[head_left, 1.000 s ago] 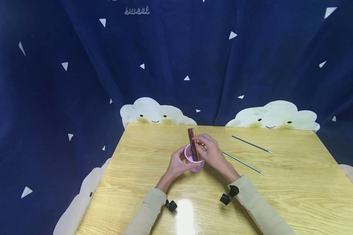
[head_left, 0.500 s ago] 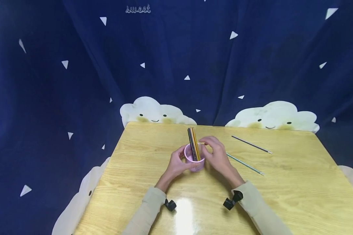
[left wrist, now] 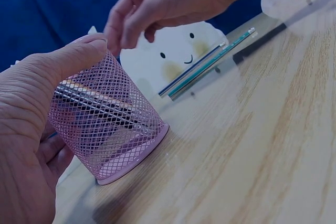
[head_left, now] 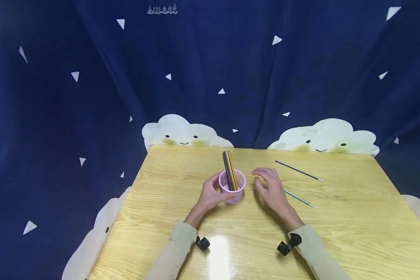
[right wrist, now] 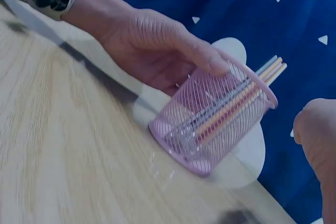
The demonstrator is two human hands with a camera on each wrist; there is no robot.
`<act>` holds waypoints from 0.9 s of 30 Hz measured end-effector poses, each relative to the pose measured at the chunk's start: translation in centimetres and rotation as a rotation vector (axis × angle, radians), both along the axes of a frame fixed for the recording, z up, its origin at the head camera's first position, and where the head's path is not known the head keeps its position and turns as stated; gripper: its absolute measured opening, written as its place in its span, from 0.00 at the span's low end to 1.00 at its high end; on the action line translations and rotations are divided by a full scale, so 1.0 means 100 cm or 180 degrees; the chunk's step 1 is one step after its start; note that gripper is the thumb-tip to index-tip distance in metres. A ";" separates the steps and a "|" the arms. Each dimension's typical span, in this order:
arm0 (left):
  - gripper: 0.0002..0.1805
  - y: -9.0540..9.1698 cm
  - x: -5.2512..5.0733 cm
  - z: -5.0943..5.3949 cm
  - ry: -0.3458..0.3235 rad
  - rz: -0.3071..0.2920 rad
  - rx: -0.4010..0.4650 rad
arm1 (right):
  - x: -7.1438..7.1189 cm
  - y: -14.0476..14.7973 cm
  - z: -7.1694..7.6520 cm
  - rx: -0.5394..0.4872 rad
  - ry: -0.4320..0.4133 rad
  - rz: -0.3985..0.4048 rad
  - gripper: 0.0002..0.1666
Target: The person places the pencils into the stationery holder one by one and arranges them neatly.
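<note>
My left hand (head_left: 209, 195) grips a pink mesh pen cup (head_left: 235, 198), thumb on the near side and fingers round the far side. In the left wrist view the mesh cup (left wrist: 115, 124) stands on its base. Several pencils (head_left: 230, 169) lean together inside, their ends above the rim; the right wrist view shows these pencils (right wrist: 273, 72) through the mesh. To the right of the cup, apart from it, my right hand (head_left: 272, 190) hovers with loosely bent fingers and nothing between them. A teal pencil (head_left: 301, 199) lies on the table, partly hidden behind that hand.
A dark blue pencil (head_left: 297, 170) lies farther back on the wooden table (head_left: 353, 217), roughly parallel to the teal one. Behind the table hangs a dark blue curtain (head_left: 196, 58) with clouds and white triangles. Each sleeve carries a small black wrist camera (head_left: 203, 244).
My right hand has let go of the pencils in the cup and moved right, away from the rim, toward the teal pencil. My left hand and the cup have stayed put.
</note>
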State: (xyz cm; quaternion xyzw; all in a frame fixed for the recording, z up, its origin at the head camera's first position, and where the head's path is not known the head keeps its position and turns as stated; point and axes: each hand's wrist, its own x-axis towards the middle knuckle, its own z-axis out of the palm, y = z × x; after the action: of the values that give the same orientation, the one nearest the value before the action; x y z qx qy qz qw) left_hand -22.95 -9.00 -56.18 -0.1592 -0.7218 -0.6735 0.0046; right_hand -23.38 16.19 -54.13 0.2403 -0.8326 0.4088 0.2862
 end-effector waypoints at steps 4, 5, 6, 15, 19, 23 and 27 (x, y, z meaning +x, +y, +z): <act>0.47 0.001 0.000 0.002 -0.0008 0.0008 -0.0013 | 0.003 0.011 -0.007 0.0115 -0.0145 -0.0128 0.15; 0.47 0.001 0.001 0.003 -0.0009 0.0001 -0.0016 | 0.005 0.013 -0.009 0.0159 -0.0189 -0.0161 0.15; 0.46 0.001 0.002 0.006 -0.0003 -0.0014 -0.0013 | 0.006 0.016 -0.010 0.0206 -0.0233 -0.0194 0.15; 0.45 0.000 0.016 0.035 0.0034 -0.0081 0.0080 | 0.016 0.045 -0.027 0.0543 -0.0531 -0.0397 0.16; 0.44 -0.001 0.016 0.036 0.0038 -0.0084 0.0092 | 0.018 0.056 -0.032 0.0776 -0.0625 -0.0577 0.16; 0.45 -0.002 0.016 0.035 0.0015 -0.0099 0.0073 | 0.020 0.063 -0.035 0.1012 -0.0712 -0.0728 0.16; 0.45 -0.002 0.016 0.035 -0.0009 -0.0105 0.0063 | 0.025 0.066 -0.038 0.1156 -0.0716 -0.0823 0.15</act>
State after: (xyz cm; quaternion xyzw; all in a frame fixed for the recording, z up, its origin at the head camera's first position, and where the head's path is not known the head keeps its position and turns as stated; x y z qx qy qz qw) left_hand -21.36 -9.23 -52.73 -0.1700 -0.7123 -0.6809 -0.0060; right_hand -20.89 22.77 -57.90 0.1322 -0.9429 0.2366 0.1938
